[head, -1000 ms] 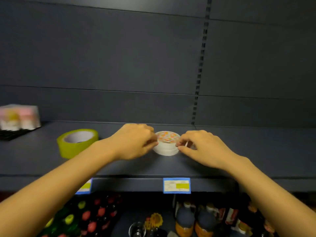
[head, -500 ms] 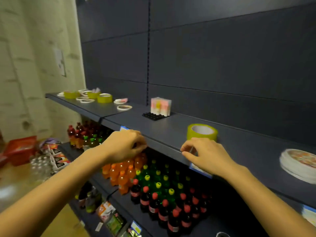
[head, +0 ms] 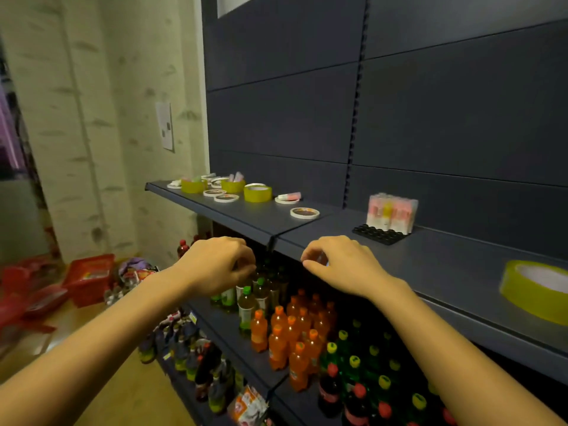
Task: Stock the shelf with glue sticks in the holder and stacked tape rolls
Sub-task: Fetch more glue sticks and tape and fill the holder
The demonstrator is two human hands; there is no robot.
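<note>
A wrapped pack of pink and yellow glue sticks (head: 392,212) stands in a black holder (head: 379,235) on the dark shelf (head: 430,265). One wide yellow-green tape roll (head: 536,287) lies on the shelf at the right edge. Further left lie several more yellow-green rolls (head: 257,193), several thin white tape rolls (head: 304,213) and a loose glue stick (head: 290,196). My left hand (head: 221,265) and my right hand (head: 341,265) hover at the shelf's front edge, fingers loosely curled, holding nothing I can see.
Below the shelf stand rows of orange bottles (head: 289,333) and green-capped bottles (head: 353,364). Red baskets (head: 89,275) and loose goods sit on the floor at the left, beside a pale wall (head: 92,118).
Both hands have let go of the stack of thin tape rolls, which has left the view. The view has swung left along the shelf, and both hands have moved left with it.
</note>
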